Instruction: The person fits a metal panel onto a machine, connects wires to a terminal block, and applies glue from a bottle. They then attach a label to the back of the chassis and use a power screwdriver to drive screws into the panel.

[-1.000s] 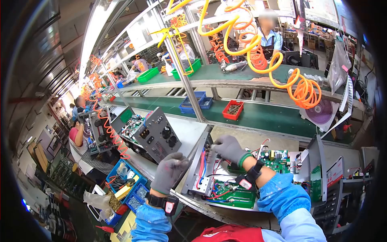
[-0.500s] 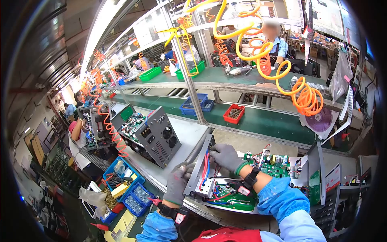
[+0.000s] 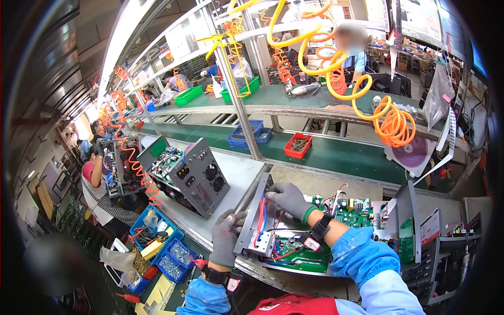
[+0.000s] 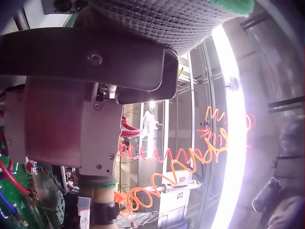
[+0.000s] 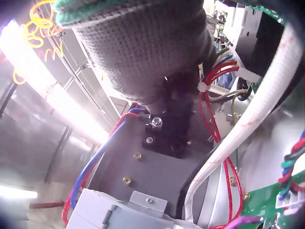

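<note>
Lower middle of the head view: the left grip (image 3: 227,237) is wrapping its gloved fingers round the outer edge of the metal panel (image 3: 251,223), which is standing upright on the desk (image 3: 240,169) at the left end of the green circuit board (image 3: 302,257). The right grip (image 3: 286,198) is resting on the panel's inner face near the top, fingertips pressing down by the red and blue wires (image 3: 260,218) and a black block (image 5: 169,138). Can't tell if it's actually pinching anything. A grey unit (image 3: 197,178) is sitting further left

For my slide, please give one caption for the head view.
Left hand grips the edge of a grey metal panel; right hand touches its top, near red and blue wires.
</note>
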A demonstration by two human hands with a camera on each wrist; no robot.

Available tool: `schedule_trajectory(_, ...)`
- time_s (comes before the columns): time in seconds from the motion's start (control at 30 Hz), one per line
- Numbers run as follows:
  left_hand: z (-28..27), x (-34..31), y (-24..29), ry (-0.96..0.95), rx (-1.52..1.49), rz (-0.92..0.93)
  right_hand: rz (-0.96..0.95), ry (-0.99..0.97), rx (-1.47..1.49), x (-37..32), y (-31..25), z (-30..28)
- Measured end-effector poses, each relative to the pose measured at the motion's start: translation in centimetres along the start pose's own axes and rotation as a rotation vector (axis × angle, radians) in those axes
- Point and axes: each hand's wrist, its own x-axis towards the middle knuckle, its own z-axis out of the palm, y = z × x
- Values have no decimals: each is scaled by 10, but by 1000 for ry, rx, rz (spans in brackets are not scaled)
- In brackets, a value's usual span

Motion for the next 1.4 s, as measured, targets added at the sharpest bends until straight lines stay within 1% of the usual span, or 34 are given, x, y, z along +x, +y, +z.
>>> schedule_trajectory(0.13, -4, 3, -1, -25, -10, -6, 95, -38, -8, 1, -3, 3)
schedule_trajectory(0.23, -2, 1, -3, -12, 22, 1, 30, 48, -132, 4, 5, 8)
schedule_trajectory(0.33, -4, 2, -3, -5, 45, 22, 36, 70, -13, -7, -10, -1)
schedule_trajectory(0.37, 0, -1, -1, 27, 36, 13, 18, 68, 63, -2, -3, 3)
schedule_trajectory(0.43, -8, 4, -6, -20, 20, 42, -67, 90, -18, 3, 4, 4)
schedule_trajectory(0.5, -6, 3, -5, 5, 36, 58, -24, 113, 12, 2, 5, 7)
schedule_trajectory(0.53, -4, 2, -5, 1, 41, 70, -32, 114, 10, 2, 4, 8)
schedule_trajectory(0.57, -3, 1, -4, -4, 46, 80, -41, 94, -60, 6, 7, 8)
schedule_trajectory(0.63, 2, -3, -1, 14, 41, 85, -13, 64, -15, 4, 6, 9)
schedule_trajectory(0.73, 1, -3, -1, 25, 73, 76, 48, 126, 80, 1, 1, 8)
schedule_trajectory(0.83, 0, -3, -1, 35, 97, 70, -80, 128, 167, 0, 2, 9)
schedule_trajectory(0.87, 1, -4, 0, 39, 100, 71, -90, 128, 184, 2, 6, 11)
schedule_trajectory(0.97, 2, -5, 0, 49, 114, 70, -14, 85, 148, 8, 14, 12)
schedule_trajectory(1.07, 4, -6, 2, 57, 97, 66, 9, 41, 157, 10, 17, 12)
schedule_trajectory(1.17, 2, -6, 0, 52, 78, 73, -2, 139, 126, 6, 13, 12)
schedule_trajectory(1.27, 2, -5, 0, 43, 91, 70, -9, 83, 156, 4, 8, 9)
schedule_trajectory(1.4, -3, -1, -5, 35, 114, 74, -98, 157, 35, -1, 0, 10)
